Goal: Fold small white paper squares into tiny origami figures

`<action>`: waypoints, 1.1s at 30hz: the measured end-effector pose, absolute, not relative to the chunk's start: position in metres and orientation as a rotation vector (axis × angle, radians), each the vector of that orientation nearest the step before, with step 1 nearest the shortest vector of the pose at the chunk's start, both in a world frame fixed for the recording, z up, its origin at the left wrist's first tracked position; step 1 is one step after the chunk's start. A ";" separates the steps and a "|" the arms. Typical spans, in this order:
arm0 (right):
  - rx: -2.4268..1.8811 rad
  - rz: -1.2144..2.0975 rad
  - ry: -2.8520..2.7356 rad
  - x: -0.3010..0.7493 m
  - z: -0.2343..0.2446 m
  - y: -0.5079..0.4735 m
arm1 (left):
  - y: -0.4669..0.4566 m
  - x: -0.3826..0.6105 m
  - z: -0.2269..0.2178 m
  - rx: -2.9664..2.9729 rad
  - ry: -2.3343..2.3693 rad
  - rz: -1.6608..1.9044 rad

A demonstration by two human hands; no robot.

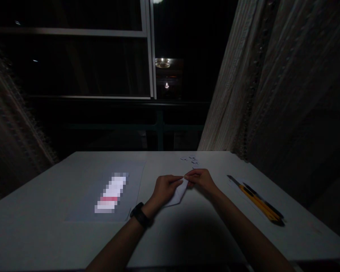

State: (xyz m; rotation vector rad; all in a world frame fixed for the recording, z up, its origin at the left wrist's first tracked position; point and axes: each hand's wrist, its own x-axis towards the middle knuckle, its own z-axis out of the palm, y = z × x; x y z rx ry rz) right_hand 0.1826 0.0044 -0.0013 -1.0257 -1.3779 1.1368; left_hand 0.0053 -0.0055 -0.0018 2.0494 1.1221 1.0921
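A small folded piece of white paper (178, 195) lies between my two hands near the middle of a white table (45, 226). My left hand (164, 187), with a black watch on its wrist, has its fingers closed on the paper's upper left edge. My right hand (201, 179) pinches the paper's top end from the right. The two sets of fingertips meet at the paper's tip.
A yellow-and-black utility knife (257, 199) and pencils lie at the right of the table. A large sheet with a blurred white-and-red patch (112, 193) lies at the left. Tiny paper scraps (190, 160) sit at the far edge. Curtains hang on both sides of a dark window.
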 end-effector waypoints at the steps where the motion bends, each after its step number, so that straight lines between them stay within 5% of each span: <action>1: -1.029 1.142 -1.374 0.182 -0.001 0.004 | -0.005 0.005 -0.002 2.042 1.111 1.106; 33: -1.156 1.055 -1.346 0.176 -0.001 0.002 | -0.009 0.004 0.005 2.129 1.234 1.014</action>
